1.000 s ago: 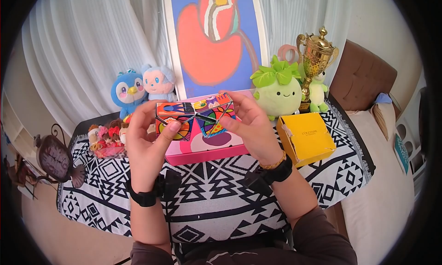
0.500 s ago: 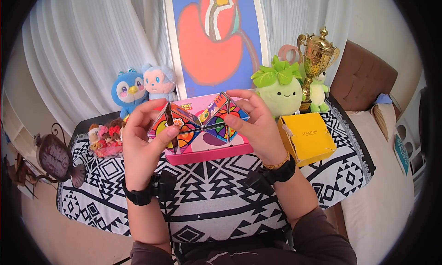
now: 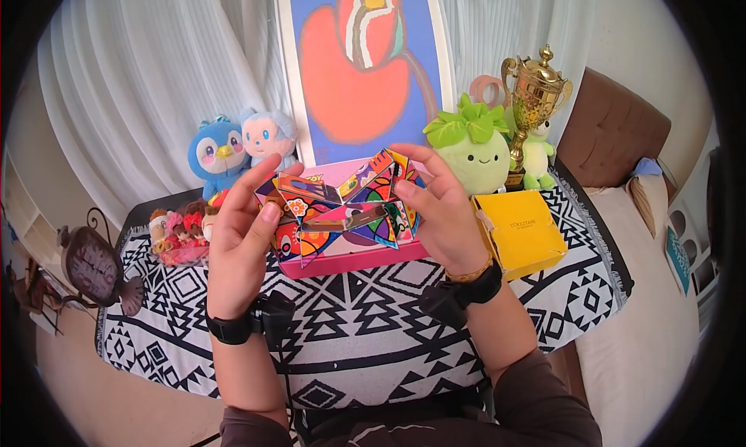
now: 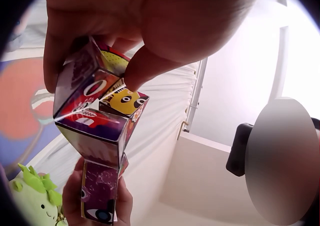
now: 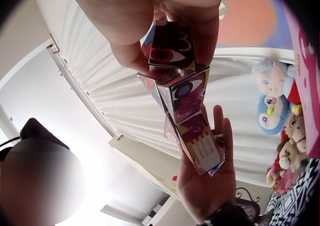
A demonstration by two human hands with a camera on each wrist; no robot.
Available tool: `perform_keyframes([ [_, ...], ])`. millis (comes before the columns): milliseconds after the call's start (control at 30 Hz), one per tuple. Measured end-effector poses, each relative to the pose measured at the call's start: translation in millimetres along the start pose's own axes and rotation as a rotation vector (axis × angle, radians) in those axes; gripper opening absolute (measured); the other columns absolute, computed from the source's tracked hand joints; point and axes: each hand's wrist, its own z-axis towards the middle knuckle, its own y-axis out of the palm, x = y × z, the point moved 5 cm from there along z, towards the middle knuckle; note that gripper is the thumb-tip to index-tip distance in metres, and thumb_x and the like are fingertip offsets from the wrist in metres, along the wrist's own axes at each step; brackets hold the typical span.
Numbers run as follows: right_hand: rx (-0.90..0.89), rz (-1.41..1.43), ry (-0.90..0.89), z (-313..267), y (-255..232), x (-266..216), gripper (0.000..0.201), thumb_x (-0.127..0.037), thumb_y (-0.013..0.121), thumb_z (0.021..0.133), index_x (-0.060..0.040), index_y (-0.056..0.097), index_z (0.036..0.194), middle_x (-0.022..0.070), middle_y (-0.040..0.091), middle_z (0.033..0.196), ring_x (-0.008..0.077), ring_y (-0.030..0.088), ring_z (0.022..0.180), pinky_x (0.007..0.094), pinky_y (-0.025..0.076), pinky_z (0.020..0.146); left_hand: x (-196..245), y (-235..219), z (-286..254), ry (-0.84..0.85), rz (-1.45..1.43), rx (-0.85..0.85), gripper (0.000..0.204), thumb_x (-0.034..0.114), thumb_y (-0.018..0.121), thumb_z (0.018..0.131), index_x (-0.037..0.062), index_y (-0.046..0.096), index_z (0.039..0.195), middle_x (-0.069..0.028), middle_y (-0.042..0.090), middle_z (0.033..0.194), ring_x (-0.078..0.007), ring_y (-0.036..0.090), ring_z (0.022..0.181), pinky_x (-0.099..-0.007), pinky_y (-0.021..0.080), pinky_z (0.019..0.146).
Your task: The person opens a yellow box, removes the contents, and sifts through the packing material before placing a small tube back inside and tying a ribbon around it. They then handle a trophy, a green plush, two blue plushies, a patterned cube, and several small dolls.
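folding puzzle (image 3: pixel 361 206) opened wider | left hand (image 3: pixel 242 241), right hand (image 3: pixel 443 218) grip it (mid-air)

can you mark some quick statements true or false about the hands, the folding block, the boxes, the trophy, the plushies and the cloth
1. The left hand and the right hand both grip the folding block. True.
2. The gold trophy lies on its side. False: the gold trophy stands upright.
3. The yellow box is to the right of the pink box. True.
4. The blue penguin plush sits beside the gold trophy. False: the blue penguin plush is on the left, beside the pale blue plush.
5. The cloth has a black and white pattern. True.
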Motion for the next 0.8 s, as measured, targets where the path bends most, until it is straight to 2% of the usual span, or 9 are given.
perform_keyframes([
  [100,0.054,-0.121,-0.028,-1.6,-2.3,6.1,0.032,-0.009,0.055,0.093,-0.0018,0.044,0.123,0.0081,0.060,0.106,0.0080,0.059,0.093,0.0227,0.049,0.079,-3.0,4.5,-1.0,-0.008,-0.012,0.079,0.044,0.015,0.046,0.097,-0.0049,0.037,0.135,-0.0177,0.052,0.128,-0.0221,0.053,0.117,-0.0360,0.041,0.101],
  [167,0.101,-0.179,-0.042,-2.0,-11.0,12.8,0.028,-0.013,0.052,0.096,-0.0017,0.044,0.120,0.0073,0.060,0.103,0.0071,0.059,0.093,0.0223,0.049,0.079,-8.4,-3.0,-1.7,-0.018,-0.027,0.064,0.041,0.016,0.045,0.098,-0.0047,0.039,0.133,-0.0171,0.054,0.127,-0.0221,0.054,0.116,-0.0356,0.042,0.100],
  [233,0.048,-0.115,0.098,-1.3,-17.1,23.6,0.024,-0.017,0.047,0.098,-0.0023,0.045,0.116,0.0065,0.059,0.103,0.0061,0.058,0.094,0.0220,0.049,0.076,-11.3,-6.7,-1.2,-0.028,-0.042,0.049,0.038,0.016,0.044,0.098,-0.0045,0.042,0.130,-0.0165,0.055,0.125,-0.0221,0.054,0.115,-0.0352,0.043,0.099],
  [333,0.025,0.083,0.139,-1.2,-4.3,19.3,0.023,-0.019,0.044,0.099,-0.0030,0.046,0.116,0.0049,0.058,0.104,0.0054,0.058,0.094,0.0209,0.050,0.073,-15.5,-11.8,-1.2,-0.081,-0.102,0.139,0.033,0.016,0.044,0.098,-0.0039,0.045,0.124,-0.0153,0.057,0.121,-0.0221,0.057,0.113,-0.0354,0.046,0.097],
  [400,0.014,0.113,0.142,-0.5,-0.7,16.8,0.024,-0.019,0.044,0.100,-0.0030,0.047,0.117,0.0043,0.058,0.105,0.0057,0.058,0.094,0.0209,0.050,0.071,-18.2,-9.9,-1.1,-0.092,-0.207,0.125,0.031,0.017,0.043,0.099,-0.0031,0.047,0.123,-0.0154,0.059,0.117,-0.0225,0.059,0.108,-0.0358,0.048,0.094],
  [567,0.026,0.158,0.159,-3.6,5.9,12.7,0.027,-0.023,0.042,0.102,-0.0024,0.048,0.118,0.0028,0.058,0.104,0.0066,0.059,0.093,0.0216,0.052,0.071,-26.4,-7.4,1.1,-0.105,-0.199,0.149,0.031,0.019,0.042,0.100,-0.0022,0.048,0.122,-0.0157,0.060,0.115,-0.0244,0.061,0.107,-0.0373,0.050,0.092],
  [633,-0.066,0.095,0.249,-5.0,2.7,23.3,0.038,-0.025,0.033,0.103,0.0022,0.043,0.128,0.0164,0.057,0.119,0.0218,0.059,0.107,0.0346,0.049,0.092,-28.5,-2.0,1.1,-0.119,-0.190,0.139,0.031,0.020,0.041,0.100,-0.0020,0.048,0.121,-0.0156,0.060,0.114,-0.0247,0.061,0.106,-0.0375,0.051,0.091],
  [733,-0.050,0.148,0.267,-5.4,6.1,29.7,0.041,-0.028,0.032,0.103,0.0036,0.044,0.127,0.0208,0.055,0.122,0.0245,0.058,0.111,0.0384,0.049,0.094,-37.8,7.5,0.7,-0.193,-0.311,0.060,0.034,0.021,0.042,0.100,-0.0022,0.047,0.125,-0.0135,0.061,0.110,-0.0256,0.060,0.107,-0.0361,0.052,0.088],
  [800,-0.028,0.197,0.265,-6.1,6.3,32.6,0.043,-0.030,0.032,0.103,0.0044,0.044,0.126,0.0224,0.055,0.123,0.0247,0.058,0.112,0.0394,0.048,0.095,-38.6,11.2,0.7,-0.205,-0.332,0.077,0.035,0.021,0.043,0.100,-0.0022,0.046,0.126,-0.0134,0.061,0.108,-0.0254,0.060,0.106,-0.0356,0.052,0.088],
])
